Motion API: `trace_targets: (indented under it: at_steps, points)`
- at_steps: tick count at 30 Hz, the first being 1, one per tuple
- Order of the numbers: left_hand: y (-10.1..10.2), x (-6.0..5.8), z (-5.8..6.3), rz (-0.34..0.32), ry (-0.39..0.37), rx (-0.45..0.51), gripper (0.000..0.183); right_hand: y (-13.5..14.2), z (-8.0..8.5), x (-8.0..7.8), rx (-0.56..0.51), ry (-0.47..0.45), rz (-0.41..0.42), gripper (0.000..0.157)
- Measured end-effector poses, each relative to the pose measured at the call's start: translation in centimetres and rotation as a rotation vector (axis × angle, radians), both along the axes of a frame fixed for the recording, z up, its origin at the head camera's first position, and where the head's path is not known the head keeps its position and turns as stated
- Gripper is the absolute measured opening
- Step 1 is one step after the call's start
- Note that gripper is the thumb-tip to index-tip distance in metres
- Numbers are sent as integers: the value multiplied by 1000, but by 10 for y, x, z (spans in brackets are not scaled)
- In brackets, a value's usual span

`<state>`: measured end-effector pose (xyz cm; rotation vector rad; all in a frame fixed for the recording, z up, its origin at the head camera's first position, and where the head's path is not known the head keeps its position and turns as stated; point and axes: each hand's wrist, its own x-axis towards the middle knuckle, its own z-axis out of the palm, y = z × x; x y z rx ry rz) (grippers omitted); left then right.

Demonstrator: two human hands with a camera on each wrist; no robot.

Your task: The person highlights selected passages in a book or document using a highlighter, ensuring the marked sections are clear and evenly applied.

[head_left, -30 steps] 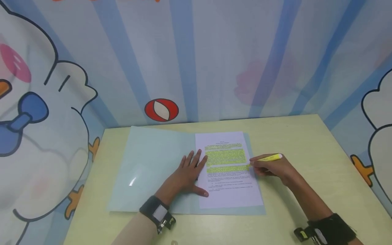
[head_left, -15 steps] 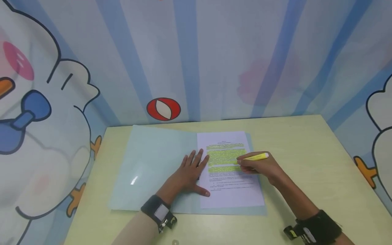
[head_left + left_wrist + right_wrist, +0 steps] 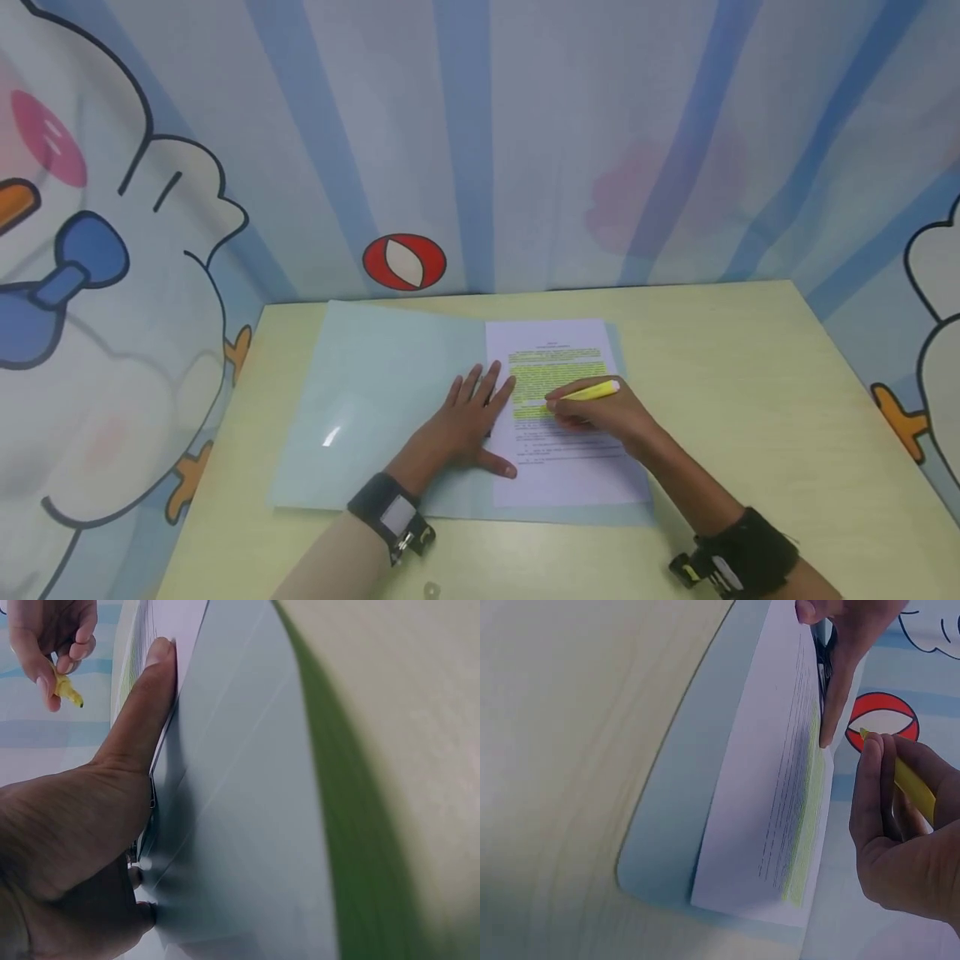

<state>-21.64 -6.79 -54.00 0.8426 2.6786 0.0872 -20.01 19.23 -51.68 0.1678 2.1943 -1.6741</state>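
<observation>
Pale yellow wood-grain table point(image 3: 735, 375), its far edge against a blue-and-white striped backdrop point(image 3: 547, 125) printed with a red-and-white oval ball point(image 3: 372, 263) and, at left, a large white cartoon figure point(image 3: 142, 417). On the table, an open pale-blue plastic folder point(image 3: 382, 392), glossy left cover spread flat, far edge close to the backdrop; tabletop runs wide from its right edge to the table's right side, narrower at left, with a strip along the near side. On the folder's right half, one white printed paper sheet point(image 3: 562, 490), its far text marked in yellow bands, a thin blue margin showing at right. Left hand point(image 3: 461, 425), at the sheet's left edge: palm down, fingers straight and spread apart, thumb and index fingertip on the paper; black wristband point(image 3: 382, 504). Right hand point(image 3: 600, 412), above the middle of the sheet: thumb and fingers clamped together on a slim yellow highlighter pen point(image 3: 596, 390), white end slanting up to the right, tip toward the nearest yellow band; whether the tip touches paper cannot be told. Right forearm entering from near right, with black strap point(image 3: 750, 554).
</observation>
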Motion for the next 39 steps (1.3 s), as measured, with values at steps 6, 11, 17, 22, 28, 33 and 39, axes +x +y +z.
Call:
trace_targets:
  at_steps: [6, 11, 17, 22, 28, 33, 39]
  points:
    - [-2, 0, 0, -14, -8, 12, 139, -14, -6, 10, -30, -21, 29, 28]
    - [-2, -2, 4, -28, 6, 79, 138, -22, -6, 21, -89, -36, 54, 29]
    - [1, -5, 6, -36, 49, 148, 136, -24, -2, 35, -91, -10, 105, 32]
    - [-1, -4, 5, -39, 54, 189, 132, -26, -4, 46, -140, 24, 125, 36]
    - [-14, 0, 11, -31, 100, 216, 127, -27, -7, 56, -190, 101, 118, 38]
    - [-34, 16, 30, 17, 99, 283, 114, -27, -5, 64, -250, 115, 97, 36]
    - [-64, 44, 53, 110, 62, 371, 92, -25, 2, 75, -297, 142, 73, 44]
